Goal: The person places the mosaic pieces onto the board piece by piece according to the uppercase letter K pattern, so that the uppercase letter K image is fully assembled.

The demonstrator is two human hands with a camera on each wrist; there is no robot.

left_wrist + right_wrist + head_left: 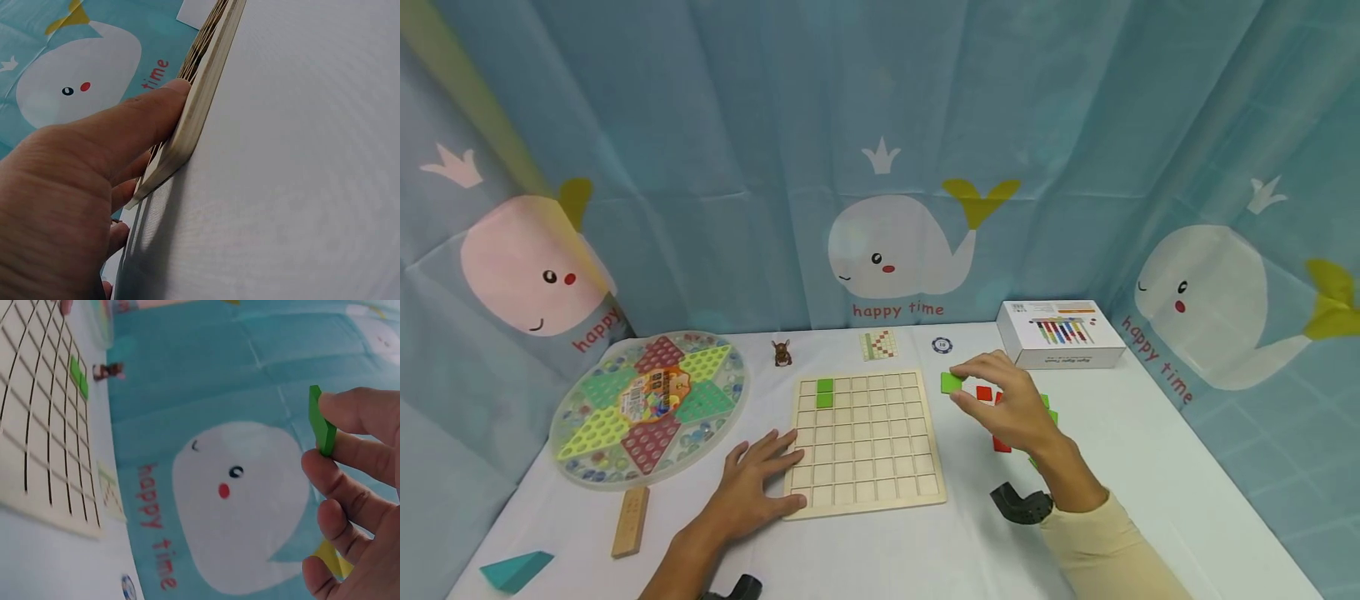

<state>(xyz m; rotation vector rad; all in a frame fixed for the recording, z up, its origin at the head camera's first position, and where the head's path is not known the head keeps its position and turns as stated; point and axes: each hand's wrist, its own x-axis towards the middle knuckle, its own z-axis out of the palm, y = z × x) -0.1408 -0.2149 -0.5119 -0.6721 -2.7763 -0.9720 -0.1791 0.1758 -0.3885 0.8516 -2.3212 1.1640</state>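
A wooden grid board (865,437) lies on the white table, with two green tiles (824,392) in its far left squares. My left hand (760,479) lies flat with straight fingers against the board's near left edge (200,106). To the right of the board my right hand (1007,408) is raised and pinches a green square tile (951,382) (320,422) between thumb and fingers. Under that hand lies a small heap of red and green tiles (1000,417), partly hidden.
A round Chinese checkers set (651,404) sits at the left, a wooden block (629,521) and a teal wedge (512,571) near the front left. A white box (1060,333), a poker chip (942,345), a pattern card (878,344) and a small brown figure (782,353) stand at the back.
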